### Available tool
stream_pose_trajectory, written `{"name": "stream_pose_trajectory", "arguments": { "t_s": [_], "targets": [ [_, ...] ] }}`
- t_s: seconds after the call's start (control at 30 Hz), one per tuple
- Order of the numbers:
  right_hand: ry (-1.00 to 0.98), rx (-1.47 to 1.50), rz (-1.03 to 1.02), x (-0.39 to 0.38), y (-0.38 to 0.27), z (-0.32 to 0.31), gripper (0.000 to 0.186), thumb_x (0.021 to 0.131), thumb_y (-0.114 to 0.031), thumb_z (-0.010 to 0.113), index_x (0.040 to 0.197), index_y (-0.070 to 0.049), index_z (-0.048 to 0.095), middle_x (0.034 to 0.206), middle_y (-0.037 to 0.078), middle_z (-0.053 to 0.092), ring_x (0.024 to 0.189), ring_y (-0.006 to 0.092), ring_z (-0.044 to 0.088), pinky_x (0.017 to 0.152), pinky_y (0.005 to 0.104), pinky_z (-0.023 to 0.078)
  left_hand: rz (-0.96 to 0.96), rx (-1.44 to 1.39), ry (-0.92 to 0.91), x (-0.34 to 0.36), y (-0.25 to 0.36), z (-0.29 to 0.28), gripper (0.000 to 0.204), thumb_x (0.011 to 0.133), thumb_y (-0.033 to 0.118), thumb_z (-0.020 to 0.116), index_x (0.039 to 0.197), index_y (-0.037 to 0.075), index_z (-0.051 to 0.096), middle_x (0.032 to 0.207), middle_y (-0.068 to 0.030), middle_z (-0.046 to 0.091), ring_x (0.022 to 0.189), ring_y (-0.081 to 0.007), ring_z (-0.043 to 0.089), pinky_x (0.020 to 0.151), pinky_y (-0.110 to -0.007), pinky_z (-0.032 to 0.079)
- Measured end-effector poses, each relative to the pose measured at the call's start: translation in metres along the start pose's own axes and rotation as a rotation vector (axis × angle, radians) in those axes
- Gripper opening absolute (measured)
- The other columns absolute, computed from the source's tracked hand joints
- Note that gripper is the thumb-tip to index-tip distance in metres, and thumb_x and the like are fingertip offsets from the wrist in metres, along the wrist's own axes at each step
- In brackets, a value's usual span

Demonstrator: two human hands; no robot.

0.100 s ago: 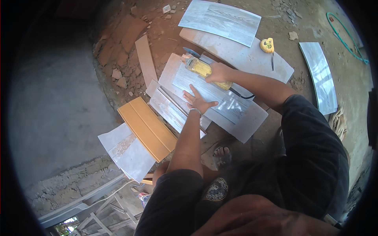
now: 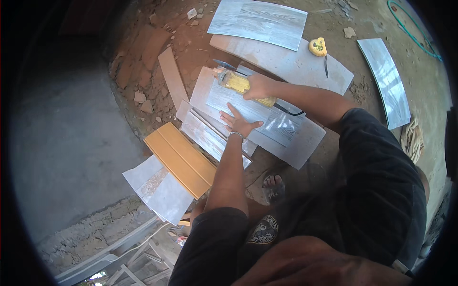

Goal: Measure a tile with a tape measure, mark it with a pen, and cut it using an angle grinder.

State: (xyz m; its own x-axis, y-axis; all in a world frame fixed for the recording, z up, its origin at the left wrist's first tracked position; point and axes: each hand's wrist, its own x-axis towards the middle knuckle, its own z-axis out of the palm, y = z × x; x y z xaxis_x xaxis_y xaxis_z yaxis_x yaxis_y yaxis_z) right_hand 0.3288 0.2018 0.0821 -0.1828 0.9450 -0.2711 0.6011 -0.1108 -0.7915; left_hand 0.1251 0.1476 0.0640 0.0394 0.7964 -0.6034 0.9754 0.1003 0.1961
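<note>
A yellow angle grinder (image 2: 234,82) is gripped in my right hand (image 2: 258,87), lying low over a grey wood-grain tile (image 2: 267,117). Its disc (image 2: 224,64) shows at the far left end, beside the tile's far edge; whether it touches the tile I cannot tell. From the other end runs a black cord (image 2: 288,111). My left hand (image 2: 239,125), fingers spread, rests on the near side of the same tile and holds nothing. Beneath the tile is a larger pale slab (image 2: 305,148). Narrower tile pieces (image 2: 207,136) lie just left of my left hand.
Another wood-grain tile (image 2: 257,24) lies on a pale board (image 2: 286,57) at the far side, near a yellow tape measure (image 2: 317,46). A tile (image 2: 386,83) leans at right, and a green hose (image 2: 415,35) lies beyond. An orange panel (image 2: 181,159) covers pale sheets (image 2: 143,174) at left.
The whole view has shifted slightly, with far things moving a little left and up in it. Both hands keep their places on the grinder and the tile.
</note>
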Motion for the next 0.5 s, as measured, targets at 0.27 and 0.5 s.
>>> {"name": "stream_pose_trajectory", "arguments": {
  "t_s": [0.27,0.5],
  "targets": [
    [0.014,-0.066,0.018,-0.004,-0.004,0.003,0.055,0.067,-0.040,0.074,0.096,0.006,0.073,0.088,0.024,0.073,0.082,0.0351,0.073,0.074,0.0430,0.057,-0.026,-0.007,0.026,0.002,0.001,0.002,0.164,0.056,0.058,0.093,0.155,0.011,-0.030,0.155,-0.0407,-0.027,0.150,-0.0499,-0.020,0.120,-0.062,0.004],
    [-0.014,-0.107,0.009,-0.010,-0.009,0.002,0.060,0.066,-0.041,0.074,0.098,0.009,0.072,0.093,0.028,0.071,0.086,0.0373,0.072,0.076,0.0427,0.057,-0.040,-0.131,0.042,-0.003,-0.002,-0.003,0.166,0.054,0.060,0.093,0.155,0.012,-0.030,0.156,-0.0394,-0.028,0.150,-0.0496,-0.022,0.119,-0.063,0.004]
  ]
}}
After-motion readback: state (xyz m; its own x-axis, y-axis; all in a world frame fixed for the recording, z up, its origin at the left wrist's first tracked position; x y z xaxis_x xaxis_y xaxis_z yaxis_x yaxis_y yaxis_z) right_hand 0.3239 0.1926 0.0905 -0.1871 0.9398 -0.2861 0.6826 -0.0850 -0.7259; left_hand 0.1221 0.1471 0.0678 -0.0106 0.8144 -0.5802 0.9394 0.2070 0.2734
